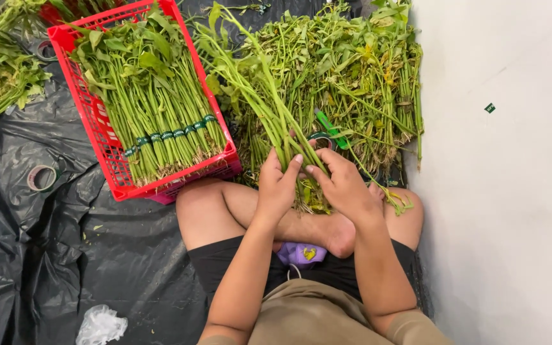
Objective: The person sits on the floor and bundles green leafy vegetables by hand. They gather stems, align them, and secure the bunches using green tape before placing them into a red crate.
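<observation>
- Sat cross-legged on black plastic sheeting (97,249), both hands over the lap, a white wall (512,191) off to the right.
- Left hand (276,186): closed around the lower stems of a bunch of green stalks (260,96), fingers wrapped, thumb side toward the other hand.
- Right hand (343,185): closed on the same bunch from the opposite side, fingertips meeting the left hand's at the stems; grip firm on both sides, as far as could be told.
- Bunch held near its root end, just above the ankles; long axis running away from the hands and leaning toward the left hand's far side, leafy tops furthest off.
- Neither hand clearly nearer: both touching the stalks, one to each side of the axis.
- Just beyond the right hand's fingertips: a roll of green tape (321,137) with a green-handled tool (330,129) lying on the loose pile of greens (352,76).
- Beyond and outward of the left hand: a red crate (97,128) holding tied bundles (161,108), each banded with dark green tape near the roots.
- Further out on the left hand's side: another tape roll (41,177) on the sheeting, well apart from both hands.
- Below the wrists, in the lap: a purple face mask (300,253).
</observation>
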